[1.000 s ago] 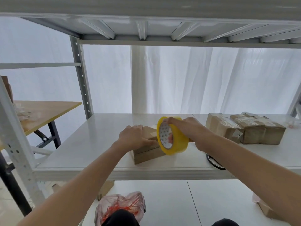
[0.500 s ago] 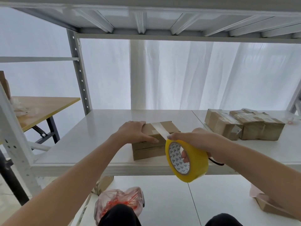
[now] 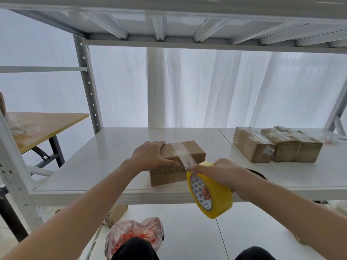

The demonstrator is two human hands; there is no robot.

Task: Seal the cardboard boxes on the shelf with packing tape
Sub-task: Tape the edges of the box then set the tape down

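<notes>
A small cardboard box (image 3: 193, 153) lies near the front edge of the white shelf (image 3: 112, 147). My left hand (image 3: 150, 155) rests flat on its left top, fingers straight, pressing it down. My right hand (image 3: 221, 175) grips a yellow tape roll (image 3: 212, 192), fingers through its core, in front of and below the shelf edge. A clear tape strip (image 3: 183, 153) runs from the box top down to the roll. Two taped cardboard boxes (image 3: 276, 147) sit at the back right of the shelf.
A dark ring-shaped object (image 3: 260, 173) lies on the shelf behind my right wrist. A plastic bag with red ties (image 3: 135, 235) sits on the lower shelf. A wooden table (image 3: 43, 124) stands to the left. The upper shelf (image 3: 169, 25) hangs overhead.
My right hand pulled the tape roll from over the box toward me and down past the shelf edge, laying a strip across the box top. My left hand stayed on the box.
</notes>
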